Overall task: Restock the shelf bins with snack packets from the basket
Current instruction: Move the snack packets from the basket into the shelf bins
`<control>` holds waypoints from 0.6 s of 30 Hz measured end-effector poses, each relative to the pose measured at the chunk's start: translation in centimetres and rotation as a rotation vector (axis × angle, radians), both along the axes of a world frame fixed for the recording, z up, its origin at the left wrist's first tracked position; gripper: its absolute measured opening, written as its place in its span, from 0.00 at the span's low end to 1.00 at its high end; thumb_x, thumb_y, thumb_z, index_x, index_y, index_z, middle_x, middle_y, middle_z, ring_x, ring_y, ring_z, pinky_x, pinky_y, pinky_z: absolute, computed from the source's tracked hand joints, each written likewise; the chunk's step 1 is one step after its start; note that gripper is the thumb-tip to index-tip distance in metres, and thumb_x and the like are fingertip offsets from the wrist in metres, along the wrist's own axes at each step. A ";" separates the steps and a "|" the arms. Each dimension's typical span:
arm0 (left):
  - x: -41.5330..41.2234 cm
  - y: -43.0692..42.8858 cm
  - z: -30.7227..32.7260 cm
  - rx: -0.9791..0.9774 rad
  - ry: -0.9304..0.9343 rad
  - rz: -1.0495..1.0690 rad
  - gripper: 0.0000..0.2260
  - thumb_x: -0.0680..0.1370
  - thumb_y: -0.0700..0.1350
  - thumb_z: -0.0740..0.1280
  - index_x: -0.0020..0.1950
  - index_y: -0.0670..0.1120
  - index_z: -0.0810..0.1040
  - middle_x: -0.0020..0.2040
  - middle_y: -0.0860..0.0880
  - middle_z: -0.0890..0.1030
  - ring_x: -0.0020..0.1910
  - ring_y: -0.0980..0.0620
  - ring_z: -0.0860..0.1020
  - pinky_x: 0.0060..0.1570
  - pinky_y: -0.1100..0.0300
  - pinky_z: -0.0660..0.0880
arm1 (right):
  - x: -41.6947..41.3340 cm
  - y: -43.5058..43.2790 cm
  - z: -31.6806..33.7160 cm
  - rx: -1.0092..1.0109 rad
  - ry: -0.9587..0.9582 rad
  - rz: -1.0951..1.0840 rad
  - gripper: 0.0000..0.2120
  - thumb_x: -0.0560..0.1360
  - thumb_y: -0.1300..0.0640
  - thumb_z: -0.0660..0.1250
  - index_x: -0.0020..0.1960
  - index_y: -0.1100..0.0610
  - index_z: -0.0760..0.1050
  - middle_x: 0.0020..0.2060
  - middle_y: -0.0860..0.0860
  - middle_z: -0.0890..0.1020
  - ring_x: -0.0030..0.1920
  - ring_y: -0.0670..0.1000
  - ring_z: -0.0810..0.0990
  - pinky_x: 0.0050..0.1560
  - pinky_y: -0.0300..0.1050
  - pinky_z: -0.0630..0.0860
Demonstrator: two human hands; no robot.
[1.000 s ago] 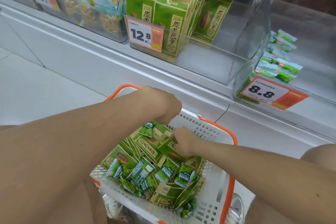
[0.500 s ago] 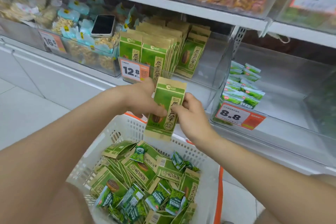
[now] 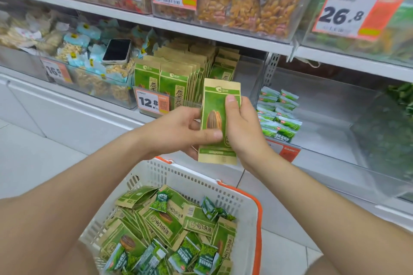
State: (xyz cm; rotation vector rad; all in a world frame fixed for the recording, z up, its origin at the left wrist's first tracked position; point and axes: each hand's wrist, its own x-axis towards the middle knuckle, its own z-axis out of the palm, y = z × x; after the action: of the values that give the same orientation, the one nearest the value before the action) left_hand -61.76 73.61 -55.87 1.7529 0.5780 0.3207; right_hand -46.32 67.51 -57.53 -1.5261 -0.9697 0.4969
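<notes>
Higher than half a second ago, the held packet [image 3: 220, 107] now stands upright, its printed face toward the camera. At far left a phone [image 3: 117, 51] lies on bagged snacks in a clear bin [image 3: 89, 87]. Next, the 12.8 tag [image 3: 152, 102] fronts the bin of matching packets [image 3: 176, 80]. The left hand [image 3: 178, 131] has its fingers clamped on the packet's left edge, thumb across the front. The right hand [image 3: 244, 134] clamps the right edge and hides part of an orange tag [image 3: 288, 152] under the small green sachets [image 3: 279, 116]. Below, the basket [image 3: 196, 177] holds more packets.
</notes>
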 end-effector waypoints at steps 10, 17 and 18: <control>0.5 1.1 0.7 0.063 -0.010 0.055 0.29 0.70 0.28 0.79 0.67 0.44 0.75 0.53 0.45 0.88 0.52 0.46 0.87 0.54 0.49 0.84 | 1.3 1.2 1.0 0.037 0.037 -0.026 0.16 0.80 0.43 0.70 0.61 0.51 0.74 0.47 0.50 0.88 0.47 0.52 0.87 0.52 0.61 0.83; 1.3 4.5 1.2 0.721 0.185 0.477 0.29 0.69 0.63 0.79 0.62 0.51 0.74 0.45 0.54 0.80 0.45 0.53 0.79 0.47 0.50 0.78 | 1.7 4.6 1.3 -0.035 -0.155 -0.165 0.17 0.74 0.45 0.67 0.61 0.49 0.75 0.51 0.46 0.86 0.53 0.50 0.85 0.58 0.57 0.81; 1.4 4.9 1.2 0.838 0.152 0.523 0.26 0.71 0.63 0.76 0.60 0.51 0.74 0.47 0.53 0.77 0.47 0.51 0.76 0.47 0.50 0.75 | 1.7 5.3 1.6 -0.037 -0.164 -0.213 0.16 0.75 0.46 0.67 0.60 0.50 0.75 0.52 0.46 0.85 0.54 0.52 0.84 0.59 0.56 0.80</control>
State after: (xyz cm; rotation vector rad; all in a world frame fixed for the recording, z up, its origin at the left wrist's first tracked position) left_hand -60.32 78.47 -54.71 2.4150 1.1263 0.8962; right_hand -44.60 72.82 -55.95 -1.7018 -0.9127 0.2419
